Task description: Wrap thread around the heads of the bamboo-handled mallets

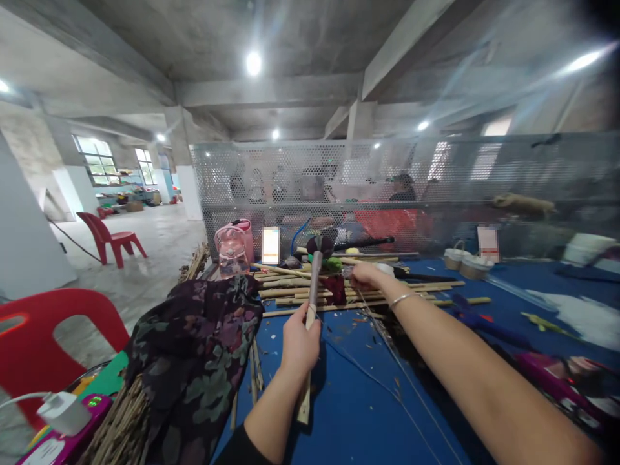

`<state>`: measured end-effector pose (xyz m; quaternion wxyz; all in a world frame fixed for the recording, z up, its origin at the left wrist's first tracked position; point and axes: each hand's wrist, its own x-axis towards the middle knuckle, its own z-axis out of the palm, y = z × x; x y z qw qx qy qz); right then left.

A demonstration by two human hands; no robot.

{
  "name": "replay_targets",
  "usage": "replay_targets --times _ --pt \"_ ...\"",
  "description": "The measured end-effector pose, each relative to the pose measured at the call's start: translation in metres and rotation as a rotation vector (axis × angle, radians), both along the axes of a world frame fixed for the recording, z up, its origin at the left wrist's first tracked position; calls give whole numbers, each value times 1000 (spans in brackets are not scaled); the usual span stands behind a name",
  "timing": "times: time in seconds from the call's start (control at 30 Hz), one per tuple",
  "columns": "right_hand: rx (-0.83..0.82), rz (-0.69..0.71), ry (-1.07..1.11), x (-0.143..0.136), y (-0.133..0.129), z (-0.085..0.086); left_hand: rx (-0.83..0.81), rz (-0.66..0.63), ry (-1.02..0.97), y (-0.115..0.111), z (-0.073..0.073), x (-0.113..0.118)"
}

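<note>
My left hand (301,341) is closed around a pale wooden stick (304,403), which stands tilted above the table. Its upper part looks grey and wrapped, and a dark round head (317,245) shows at the top. Farther out, my right hand (367,276) has its fingers pinched together over the pile of sticks (290,292). A thin cord (394,352) runs from near those fingers toward the front of the table; what exactly they grip is too small to make out. Dark red material (335,290) lies between the hands, beside a green piece (332,263).
Patterned dark cloth (194,349) covers the blue table's left side, near a pink-lidded jar (233,252). Small pale buckets (472,266) and white sheeting (581,316) lie right. A perforated metal screen (271,174) borders the far edge. Red chairs (62,323) stand left.
</note>
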<state>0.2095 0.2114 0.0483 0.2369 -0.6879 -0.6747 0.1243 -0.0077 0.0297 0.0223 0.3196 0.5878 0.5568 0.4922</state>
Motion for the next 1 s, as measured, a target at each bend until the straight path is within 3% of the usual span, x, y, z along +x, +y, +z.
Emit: replay_targets --times 0.13,0.27,0.53,0.7,1.0 --pt "3 10 264 -2 13 35 -10 4 -21 1 -2 1" --pt "126 54 568 -2 20 70 -33 -3 1 3 -5 0" --pt "379 151 611 4 15 131 -70 3 16 5 -3 -2" --pt "521 256 683 1 -15 185 -75 6 31 3 0 -2" --pt "730 429 694 -14 -105 268 -50 6 47 4 -5 -3"
